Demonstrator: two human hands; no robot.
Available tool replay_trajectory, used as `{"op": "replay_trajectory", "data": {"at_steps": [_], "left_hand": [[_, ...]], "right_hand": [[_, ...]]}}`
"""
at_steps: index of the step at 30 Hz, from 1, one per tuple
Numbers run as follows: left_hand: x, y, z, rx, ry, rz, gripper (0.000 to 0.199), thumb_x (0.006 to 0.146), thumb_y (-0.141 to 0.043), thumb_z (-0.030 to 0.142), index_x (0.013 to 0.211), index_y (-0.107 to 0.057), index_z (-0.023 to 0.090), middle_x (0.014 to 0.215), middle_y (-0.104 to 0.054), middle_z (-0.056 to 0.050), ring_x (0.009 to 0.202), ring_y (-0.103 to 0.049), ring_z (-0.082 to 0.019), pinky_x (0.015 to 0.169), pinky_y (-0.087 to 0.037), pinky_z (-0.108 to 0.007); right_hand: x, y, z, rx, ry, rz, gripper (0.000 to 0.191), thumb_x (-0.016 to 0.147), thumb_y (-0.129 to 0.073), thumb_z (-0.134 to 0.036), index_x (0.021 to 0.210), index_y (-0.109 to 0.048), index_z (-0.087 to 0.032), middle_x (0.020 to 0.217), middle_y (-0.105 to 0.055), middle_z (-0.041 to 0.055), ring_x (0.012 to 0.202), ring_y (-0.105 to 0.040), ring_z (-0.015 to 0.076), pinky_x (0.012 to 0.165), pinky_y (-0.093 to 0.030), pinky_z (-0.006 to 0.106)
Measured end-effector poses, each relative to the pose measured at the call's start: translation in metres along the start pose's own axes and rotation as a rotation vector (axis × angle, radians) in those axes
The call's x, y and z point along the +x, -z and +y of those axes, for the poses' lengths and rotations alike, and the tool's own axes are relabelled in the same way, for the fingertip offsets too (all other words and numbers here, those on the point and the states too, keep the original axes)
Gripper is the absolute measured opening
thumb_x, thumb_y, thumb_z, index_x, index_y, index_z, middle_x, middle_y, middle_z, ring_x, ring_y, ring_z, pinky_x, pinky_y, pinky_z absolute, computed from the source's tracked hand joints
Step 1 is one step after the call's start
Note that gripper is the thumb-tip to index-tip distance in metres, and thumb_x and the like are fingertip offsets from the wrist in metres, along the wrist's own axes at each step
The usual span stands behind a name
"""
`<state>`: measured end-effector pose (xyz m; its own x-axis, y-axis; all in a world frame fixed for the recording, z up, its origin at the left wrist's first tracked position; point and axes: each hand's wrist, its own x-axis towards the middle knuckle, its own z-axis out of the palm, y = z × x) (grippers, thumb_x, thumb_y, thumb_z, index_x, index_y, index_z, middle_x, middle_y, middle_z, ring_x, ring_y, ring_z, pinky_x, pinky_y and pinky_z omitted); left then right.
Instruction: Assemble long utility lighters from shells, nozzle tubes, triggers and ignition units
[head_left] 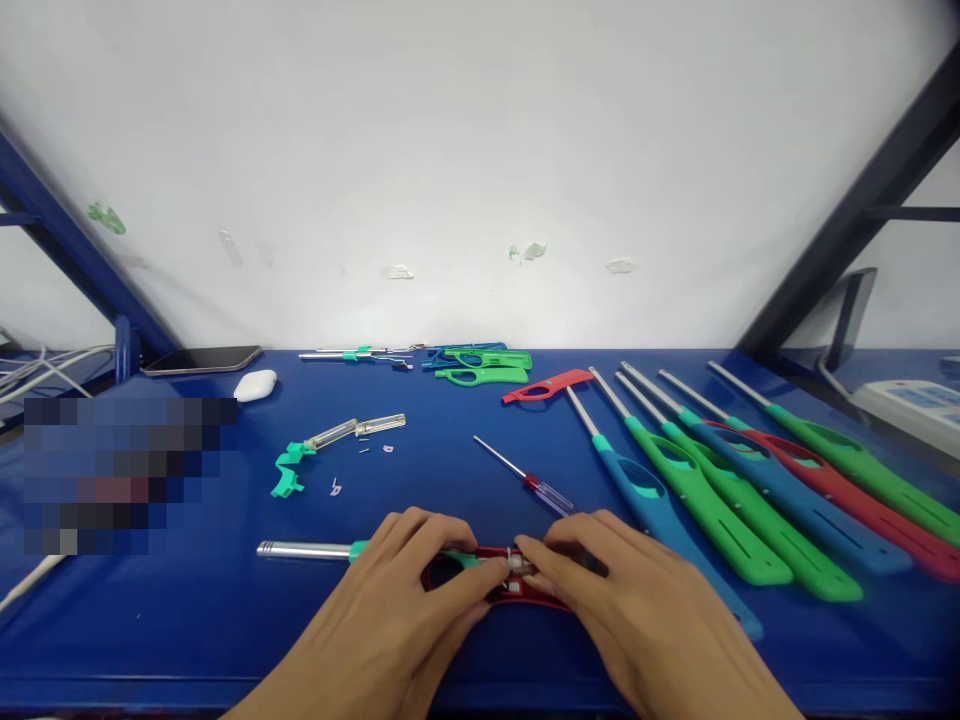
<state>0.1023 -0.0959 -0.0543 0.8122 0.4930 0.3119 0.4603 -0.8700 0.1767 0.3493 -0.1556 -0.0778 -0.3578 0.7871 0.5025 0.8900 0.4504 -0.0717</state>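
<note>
Both hands are at an opened red gas lighter (501, 600) lying near the front of the blue table, its silver barrel (304, 550) pointing left. My left hand (420, 580) is closed around the handle by the trigger opening, its thumb on the inner parts. At the other end, my right hand (611, 575) grips the handle, fingertips pinching at a small clear and white part (517, 562) inside. The fingers cover much of the handle. Just beyond the right hand lies a screwdriver (536, 482) with a clear and red handle.
Several assembled lighters (720, 500) lie side by side on the right. A red handle half (546, 386), green handle shells (484, 375) and loose barrels (352, 356) are at the back. Clear fuel tanks (380, 425), teal pieces (289, 470), a phone (202, 359) and a white earbud case (256, 386) lie left.
</note>
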Motion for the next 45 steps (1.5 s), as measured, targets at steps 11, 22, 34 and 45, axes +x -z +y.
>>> {"op": "replay_trajectory", "data": {"at_steps": [11,22,34,45], "left_hand": [[0.001,0.002,0.000,0.007,-0.020,0.038,0.036,0.107,-0.048,0.014,0.137,-0.063,0.028,0.121,-0.064,-0.010,0.098,-0.061,-0.025,0.087,-0.063,-0.042],[0.000,0.007,0.005,0.014,0.023,-0.031,0.037,0.101,-0.056,0.007,0.132,-0.064,0.026,0.112,-0.067,-0.008,0.100,-0.066,-0.027,0.094,-0.062,-0.051],[0.000,0.002,0.005,0.033,-0.029,0.007,0.044,0.097,-0.050,0.002,0.133,-0.063,0.023,0.111,-0.068,-0.008,0.098,-0.068,-0.026,0.094,-0.060,-0.052],[0.002,0.003,0.003,0.035,-0.023,0.037,0.039,0.098,-0.057,0.004,0.129,-0.064,0.025,0.109,-0.068,-0.008,0.092,-0.066,-0.026,0.084,-0.064,-0.047]], "right_hand": [[0.001,0.004,-0.003,0.005,-0.015,0.004,0.038,0.104,-0.046,-0.013,0.132,-0.069,-0.024,0.107,-0.074,0.0066,0.085,-0.073,0.0234,0.069,-0.063,0.036],[0.003,0.002,0.005,0.076,0.029,0.064,0.030,0.107,-0.045,-0.012,0.123,-0.066,-0.028,0.102,-0.079,-0.0021,0.080,-0.074,0.0193,0.070,-0.061,0.033],[0.007,0.001,-0.006,0.233,-0.110,0.087,0.029,0.109,-0.042,-0.016,0.124,-0.061,-0.033,0.101,-0.076,-0.0032,0.082,-0.079,0.0116,0.075,-0.064,0.020],[0.000,0.023,-0.007,0.294,-0.369,0.281,0.016,0.108,-0.055,-0.031,0.119,-0.065,-0.035,0.103,-0.079,-0.0057,0.083,-0.079,0.0109,0.075,-0.062,0.013]]}}
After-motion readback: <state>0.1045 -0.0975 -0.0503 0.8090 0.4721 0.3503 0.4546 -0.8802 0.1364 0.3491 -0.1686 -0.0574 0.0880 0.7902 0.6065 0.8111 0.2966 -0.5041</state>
